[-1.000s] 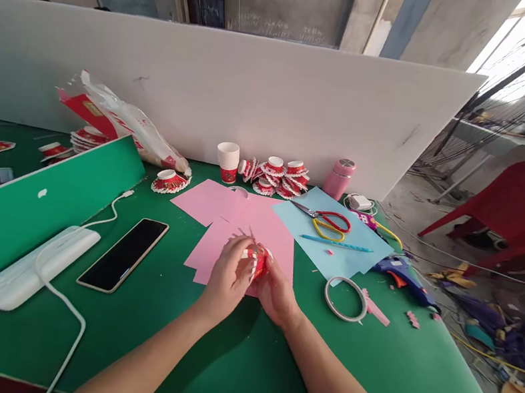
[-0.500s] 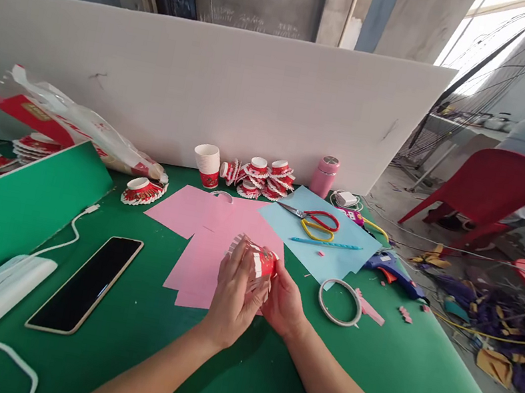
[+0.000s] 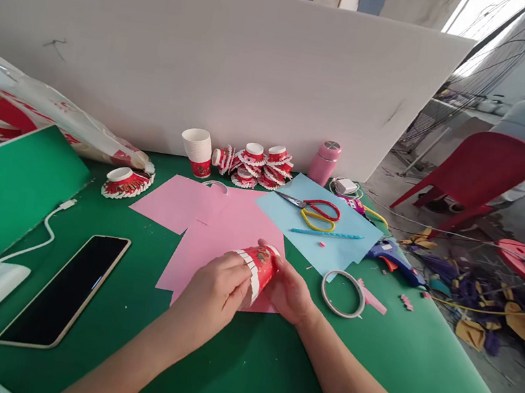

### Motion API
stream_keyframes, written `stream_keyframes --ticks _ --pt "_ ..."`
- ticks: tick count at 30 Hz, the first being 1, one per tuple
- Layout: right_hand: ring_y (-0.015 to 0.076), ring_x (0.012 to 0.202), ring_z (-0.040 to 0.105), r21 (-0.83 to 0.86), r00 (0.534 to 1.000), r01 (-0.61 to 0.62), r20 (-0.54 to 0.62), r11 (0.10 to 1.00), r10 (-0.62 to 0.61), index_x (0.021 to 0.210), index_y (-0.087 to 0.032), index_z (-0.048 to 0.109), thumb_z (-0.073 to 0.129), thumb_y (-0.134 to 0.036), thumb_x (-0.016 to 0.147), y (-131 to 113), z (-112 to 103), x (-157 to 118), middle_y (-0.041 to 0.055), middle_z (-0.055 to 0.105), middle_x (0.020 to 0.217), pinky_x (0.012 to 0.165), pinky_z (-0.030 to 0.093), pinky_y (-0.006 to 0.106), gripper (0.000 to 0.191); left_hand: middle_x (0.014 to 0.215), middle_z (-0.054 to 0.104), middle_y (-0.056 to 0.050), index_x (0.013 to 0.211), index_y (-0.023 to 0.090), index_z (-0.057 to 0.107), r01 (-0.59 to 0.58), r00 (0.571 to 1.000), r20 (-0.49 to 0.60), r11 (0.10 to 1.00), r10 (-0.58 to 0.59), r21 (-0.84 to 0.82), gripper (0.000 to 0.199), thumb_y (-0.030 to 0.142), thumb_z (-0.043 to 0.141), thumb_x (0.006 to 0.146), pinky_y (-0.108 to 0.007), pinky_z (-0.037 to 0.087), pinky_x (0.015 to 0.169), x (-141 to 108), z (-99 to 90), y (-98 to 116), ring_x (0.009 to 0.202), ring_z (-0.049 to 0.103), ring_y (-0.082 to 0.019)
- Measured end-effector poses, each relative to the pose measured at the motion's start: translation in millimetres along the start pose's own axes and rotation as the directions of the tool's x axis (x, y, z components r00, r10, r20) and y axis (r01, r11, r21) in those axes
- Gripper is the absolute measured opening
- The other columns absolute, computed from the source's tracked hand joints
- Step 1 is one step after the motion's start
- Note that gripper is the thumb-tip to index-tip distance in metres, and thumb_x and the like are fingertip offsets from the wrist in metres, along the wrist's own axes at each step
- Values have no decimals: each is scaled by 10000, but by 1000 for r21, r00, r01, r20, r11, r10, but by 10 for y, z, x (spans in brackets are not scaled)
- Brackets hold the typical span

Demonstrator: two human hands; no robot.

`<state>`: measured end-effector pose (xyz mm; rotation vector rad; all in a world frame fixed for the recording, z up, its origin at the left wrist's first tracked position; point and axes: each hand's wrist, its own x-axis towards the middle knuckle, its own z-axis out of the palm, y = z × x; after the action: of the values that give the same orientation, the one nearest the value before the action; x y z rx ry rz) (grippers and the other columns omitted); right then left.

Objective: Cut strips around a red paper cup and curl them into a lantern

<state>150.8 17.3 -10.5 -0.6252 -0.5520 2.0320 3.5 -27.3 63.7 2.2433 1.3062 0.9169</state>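
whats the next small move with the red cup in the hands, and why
Probably ease another rim strip outward with the left hand, keeping the right hand around the other end. The left fingers are at the cut rim of the red cup, the right hand supports it, and the cup by the plastic bag has its strips spread wide.

Smooth, lightly glossy paper cup
Under the cup, matt pink paper; beyond it, shiny metal-bladed scissors; left of it, a glossy phone screen.
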Motion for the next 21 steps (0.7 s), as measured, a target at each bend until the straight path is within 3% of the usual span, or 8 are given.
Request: stream_keyframes --ticks 3,8,10,13,16,21 --pt "177 917 593 -30 1000 -20 -2 999 20 1043 -196 615 667 -327 691 35 67 -26 23 668 952 882 423 311 379 717 605 -39 715 174 617 21 999 29 998 -19 -65 278 140 385 864 -254 500 601 32 -41 25 660 583 -141" --pt "200 984 588 -43 996 -86 19 995 87 954 -200 619 613 -329 732 43 158 -76 18 666 978 891 438 362 256 962 682 -48 895 206 669 9 999 -31 964 -18 -267 222 147 463 840 -294 505 864 84 6 -68 958 626 -167" --pt "212 945 610 -44 990 -132 40 990 133 943 -203 608 591 -356 753 36 159 -81 22 675 957 850 463 396 244 995 690 -46 917 213 673 -1 998 -63 960 -17 -280 205 166 492 834 -303 503 881 81 59 -128 974 627 -169" --pt "224 910 630 -18 977 -186 98 982 187 952 -196 610 573 -408 763 32 138 -72 35 690 938 811 487 405 286 1001 689 -57 989 209 651 -69 985 -168 982 39 -177 210 195 507 836 -329 507 871 51 154 -190 968 624 -180" --pt "208 993 610 30 979 -166 122 986 162 992 -191 615 539 -409 795 38 129 -62 37 686 989 867 469 368 303 1111 650 -85 1139 207 580 -150 965 -219 988 141 -25 306 188 457 860 -365 465 928 6 259 -222 1063 580 -198" --pt "203 1029 596 91 991 -109 87 990 101 997 -201 610 503 -409 816 65 155 -69 36 687 961 895 459 349 296 1428 389 -145 1414 206 246 -209 961 -141 960 237 187 549 254 398 889 -448 240 1076 -80 422 -285 1336 315 -254"
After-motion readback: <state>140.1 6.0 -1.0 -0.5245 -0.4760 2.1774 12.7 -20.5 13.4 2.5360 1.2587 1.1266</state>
